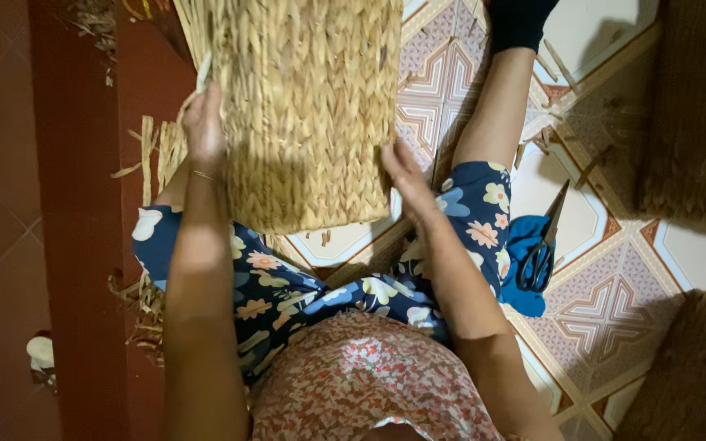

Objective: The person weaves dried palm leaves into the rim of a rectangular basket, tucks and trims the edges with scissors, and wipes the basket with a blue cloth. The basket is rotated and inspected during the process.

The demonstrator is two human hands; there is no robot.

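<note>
A large woven straw basket point(312, 98) stands on the tiled floor between my legs, its braided side facing me. My left hand point(204, 122) rests against the basket's left edge, fingers curled around a loose pale straw strand point(203, 73). My right hand point(402, 167) presses flat on the basket's lower right edge with fingers together. I sit on the floor in flowered blue shorts, with a black sock on my right foot.
Black-handled scissors point(542, 249) lie on a blue cloth point(525, 265) by my right thigh. Loose straw strips point(153, 159) lie on the red floor at left. Dark woven baskets point(692, 106) stand at the right, one more at lower right point(688, 367).
</note>
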